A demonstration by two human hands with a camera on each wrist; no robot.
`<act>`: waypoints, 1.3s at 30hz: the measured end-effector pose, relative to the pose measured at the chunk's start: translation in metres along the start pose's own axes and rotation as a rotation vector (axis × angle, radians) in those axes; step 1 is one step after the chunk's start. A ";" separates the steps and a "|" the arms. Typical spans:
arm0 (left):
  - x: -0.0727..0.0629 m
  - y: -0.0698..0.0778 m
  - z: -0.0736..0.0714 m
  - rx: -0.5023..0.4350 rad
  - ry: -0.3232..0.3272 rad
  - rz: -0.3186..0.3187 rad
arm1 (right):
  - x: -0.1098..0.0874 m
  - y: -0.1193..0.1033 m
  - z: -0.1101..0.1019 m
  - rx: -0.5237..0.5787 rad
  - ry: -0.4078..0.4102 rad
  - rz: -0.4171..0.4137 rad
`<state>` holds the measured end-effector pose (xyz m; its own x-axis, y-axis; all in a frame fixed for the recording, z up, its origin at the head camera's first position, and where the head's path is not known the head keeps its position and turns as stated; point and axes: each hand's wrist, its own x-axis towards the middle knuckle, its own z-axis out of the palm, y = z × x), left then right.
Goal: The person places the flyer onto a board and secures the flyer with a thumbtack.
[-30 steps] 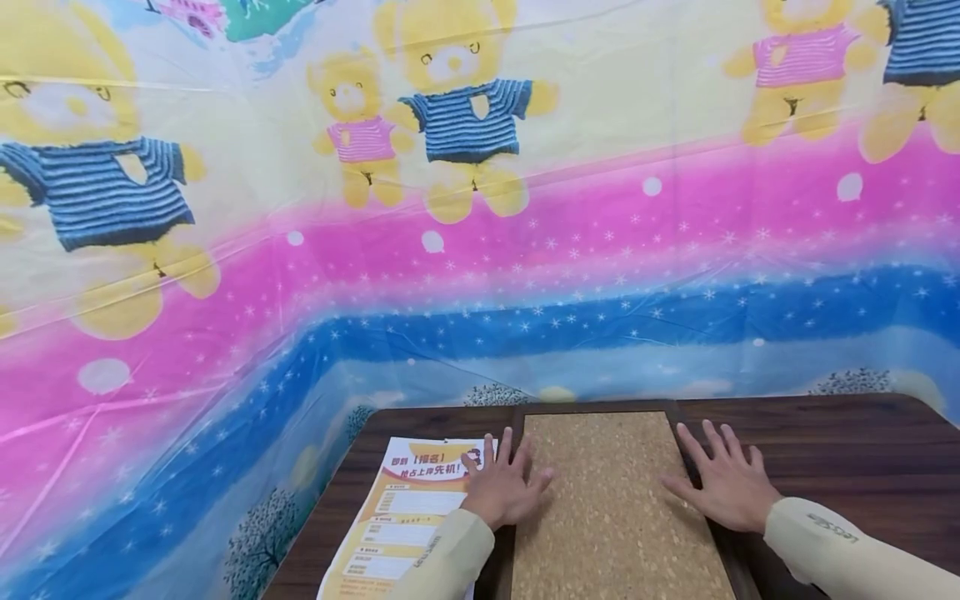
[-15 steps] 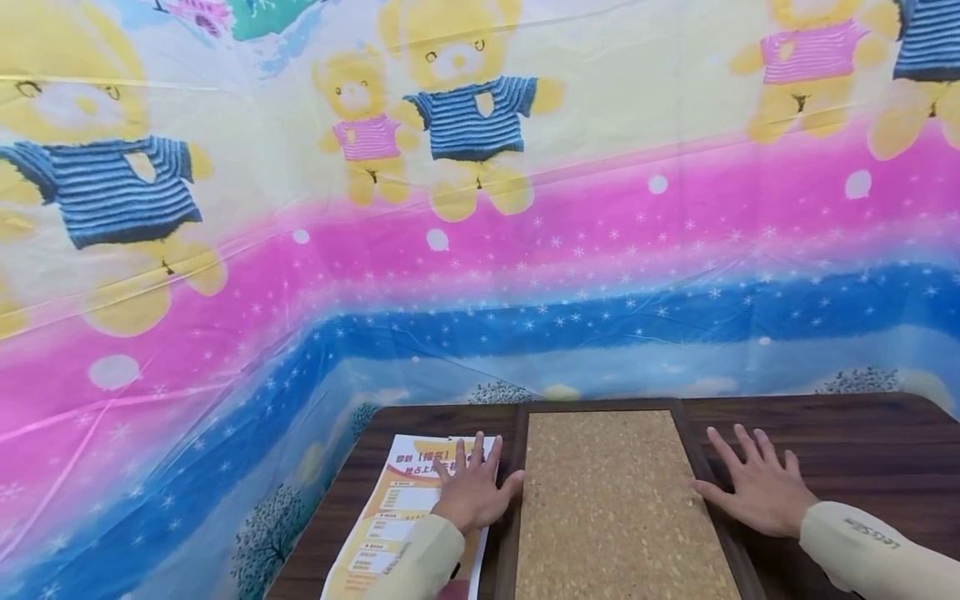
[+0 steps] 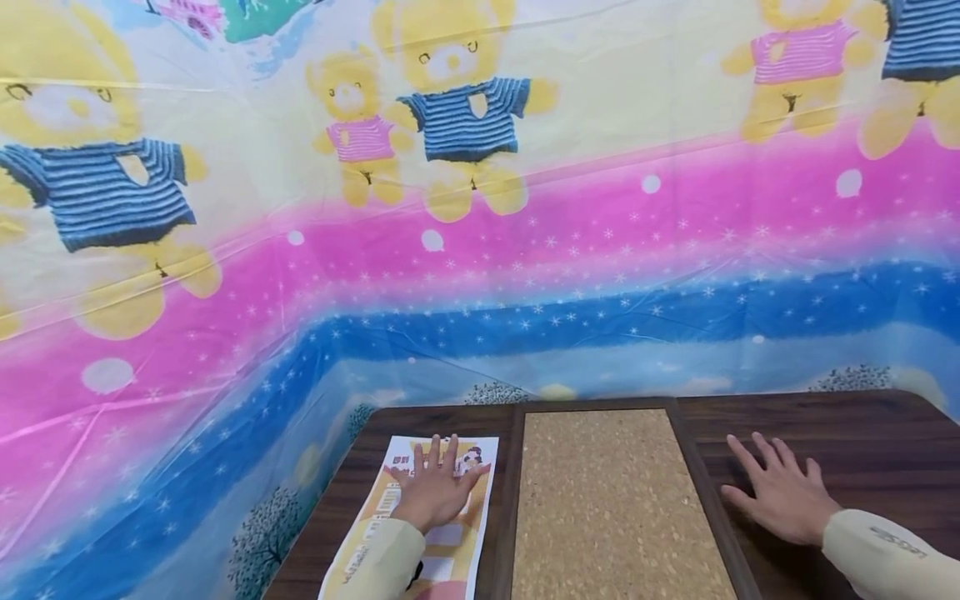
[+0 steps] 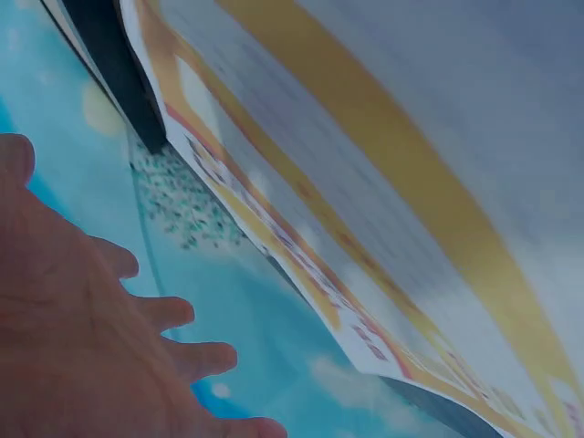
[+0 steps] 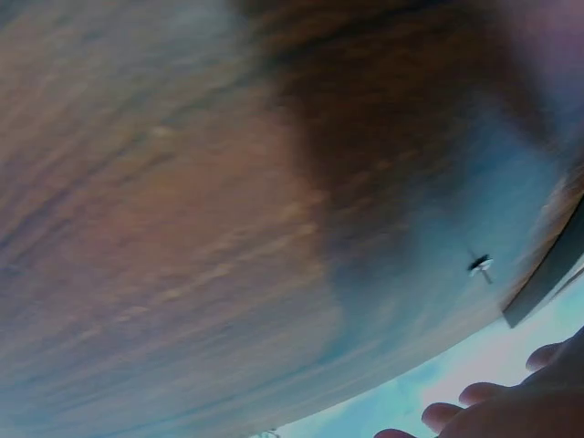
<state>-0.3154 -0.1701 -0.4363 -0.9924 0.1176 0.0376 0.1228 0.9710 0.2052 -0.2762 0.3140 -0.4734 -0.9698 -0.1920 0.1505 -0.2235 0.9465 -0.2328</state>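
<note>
My left hand [image 3: 435, 493] hovers over a printed sheet of paper [image 3: 450, 575] at the left of the table, fingers spread and palm down. The left wrist view shows the hand [image 4: 87, 338] apart from the sheet [image 4: 301, 173], with nothing in its fingers. Over the dark wood on the right, my right hand [image 3: 783, 490] is spread too and holds nothing. Its fingertips [image 5: 443, 415] show at the lower right of the right wrist view, above the wood grain. Between the hands lies a cork panel [image 3: 607, 500], touched by neither.
The dark wooden table [image 3: 840, 425] frames the cork panel and has rounded far corners. Behind it hangs a curtain [image 3: 600, 242] printed with teddy bears, snowflakes and trees, close along the far edge.
Both hands have moved apart. The left has gone from the cork panel's left edge onto the sheet's area; the right has slid outward, away from the cork's right edge.
</note>
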 end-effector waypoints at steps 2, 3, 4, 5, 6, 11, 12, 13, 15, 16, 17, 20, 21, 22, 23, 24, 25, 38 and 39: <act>0.000 -0.009 0.001 0.001 -0.004 -0.020 | -0.001 0.003 0.000 -0.015 0.008 -0.001; -0.001 -0.013 0.001 -0.008 -0.003 -0.029 | -0.002 0.005 0.000 -0.023 0.013 -0.002; -0.002 -0.018 0.002 -0.018 0.002 -0.039 | -0.002 0.007 0.000 -0.028 0.016 -0.002; -0.003 -0.022 0.002 -0.024 0.004 -0.049 | -0.003 0.009 0.000 -0.032 0.014 -0.001; -0.004 -0.027 0.002 -0.032 0.005 -0.064 | -0.003 0.010 0.000 -0.039 0.015 -0.001; -0.007 -0.050 0.000 -0.048 -0.025 -0.133 | -0.004 0.017 0.000 -0.050 0.010 -0.024; -0.008 -0.054 -0.001 -0.052 -0.035 -0.145 | -0.005 0.018 -0.001 -0.052 0.013 -0.034; -0.008 -0.058 -0.002 -0.057 -0.045 -0.158 | -0.005 0.019 -0.002 -0.055 0.015 -0.041; -0.010 -0.065 -0.004 -0.061 -0.065 -0.178 | -0.004 0.022 -0.003 -0.063 0.016 -0.052; -0.010 -0.068 -0.005 -0.060 -0.071 -0.187 | -0.004 0.023 -0.004 -0.066 0.017 -0.057; -0.011 -0.071 -0.006 -0.060 -0.077 -0.196 | -0.004 0.024 -0.005 -0.068 0.019 -0.061; -0.011 -0.079 -0.008 -0.046 -0.093 -0.219 | -0.004 0.027 -0.005 -0.073 0.017 -0.064; -0.011 -0.082 -0.008 -0.038 -0.096 -0.227 | -0.004 0.028 -0.005 -0.076 0.016 -0.066; -0.011 -0.084 -0.009 -0.035 -0.097 -0.238 | -0.004 0.028 -0.005 -0.075 0.012 -0.067; -0.011 -0.086 -0.010 -0.031 -0.099 -0.249 | -0.004 0.029 -0.005 -0.074 0.004 -0.066; -0.011 -0.088 -0.010 -0.024 -0.100 -0.258 | -0.004 0.030 -0.006 -0.073 -0.005 -0.064; -0.011 -0.089 -0.011 -0.020 -0.101 -0.270 | -0.003 0.030 -0.006 -0.070 -0.016 -0.062; -0.020 -0.094 -0.020 0.006 -0.128 -0.361 | -0.005 0.028 -0.004 -0.036 -0.023 -0.124; -0.020 -0.094 -0.020 0.009 -0.135 -0.370 | -0.005 0.028 -0.004 -0.041 -0.015 -0.128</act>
<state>-0.3067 -0.2681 -0.4369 -0.9623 -0.2154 -0.1662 -0.2433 0.9546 0.1718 -0.2769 0.3429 -0.4768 -0.9351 -0.3152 0.1618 -0.3413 0.9239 -0.1731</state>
